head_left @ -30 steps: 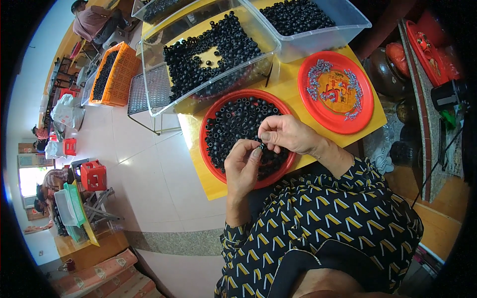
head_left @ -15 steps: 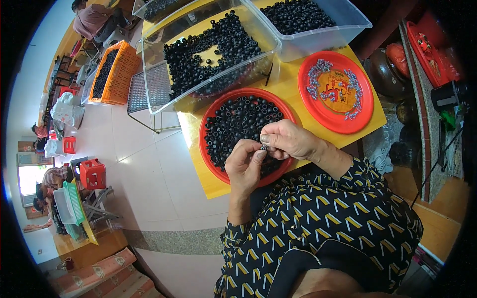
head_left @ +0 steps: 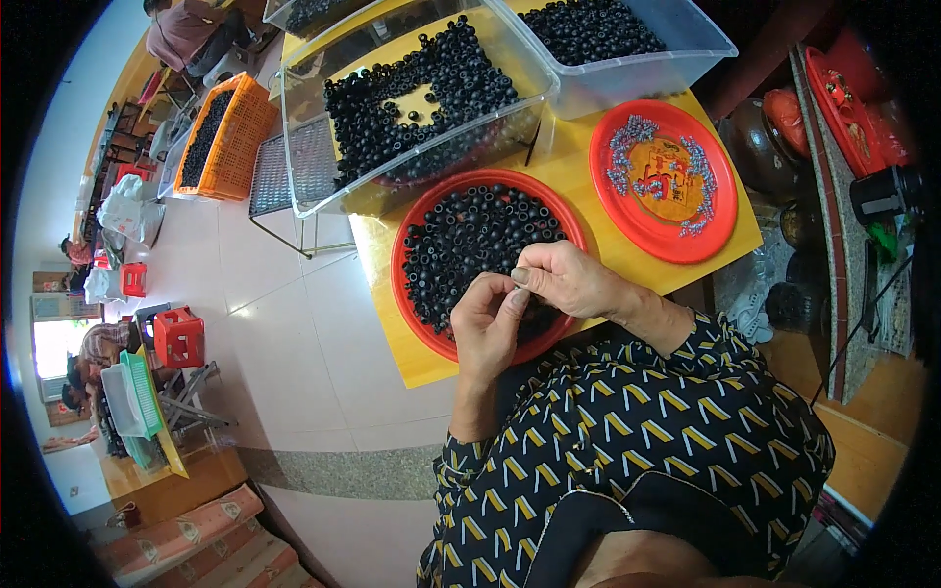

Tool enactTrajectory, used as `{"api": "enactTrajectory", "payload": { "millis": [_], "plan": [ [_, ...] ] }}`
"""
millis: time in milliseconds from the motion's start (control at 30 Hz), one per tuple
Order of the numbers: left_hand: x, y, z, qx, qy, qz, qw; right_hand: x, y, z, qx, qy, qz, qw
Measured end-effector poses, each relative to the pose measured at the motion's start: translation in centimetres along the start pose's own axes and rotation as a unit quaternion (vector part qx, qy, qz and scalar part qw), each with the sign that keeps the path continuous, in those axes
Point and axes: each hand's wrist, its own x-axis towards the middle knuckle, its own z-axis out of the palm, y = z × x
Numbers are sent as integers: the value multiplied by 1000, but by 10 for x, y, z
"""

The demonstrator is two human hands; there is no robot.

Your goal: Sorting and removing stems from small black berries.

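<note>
My left hand (head_left: 485,321) and my right hand (head_left: 573,281) meet fingertip to fingertip over the near right side of a red round tray (head_left: 400,289). Both are closed in a pinch around something very small, which the fingers cover. Beneath them the tray holds many small black ring-like parts (head_left: 461,245), round with hollow centres. To the right of my right hand lies a red plate (head_left: 720,230), with small silvery-grey pieces (head_left: 698,181) scattered around its yellow printed middle.
A clear plastic bin (head_left: 431,142) with black parts stands beyond the tray, another clear bin (head_left: 676,73) at its right. All rest on a yellow tabletop (head_left: 412,367). On the left are an orange crate (head_left: 235,137), red stools (head_left: 180,336) and people working (head_left: 181,39).
The fingertips have pressed closer together, and the small dark piece that showed between them is now covered. My left hand has shifted slightly to the right.
</note>
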Motion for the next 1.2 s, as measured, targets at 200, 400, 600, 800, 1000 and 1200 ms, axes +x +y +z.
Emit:
{"api": "enactTrajectory", "payload": {
  "millis": [200, 400, 600, 800, 1000, 1200],
  "plan": [
    [5, 3, 12, 219, 23, 117, 968, -2, 11, -4, -195, 74, -64, 976],
    [5, -4, 13, -21, 21, -12, 999, -4, 15, -9, -94, 52, -93, 990],
    [-2, 5, 14, -68, -18, -19, 997, -8, 12, -5, 23, 52, -20, 998],
    [-3, 1, 13, -97, -22, -28, 995, -11, 10, -4, -32, 50, -19, 998],
    [-4, 3, 13, -117, -27, -32, 992, -13, 4, -2, -4, 42, -23, 999],
    [-7, 9, 8, -100, -44, -48, 993, -16, -6, -16, 41, -15, -26, 999]
  ]
}}
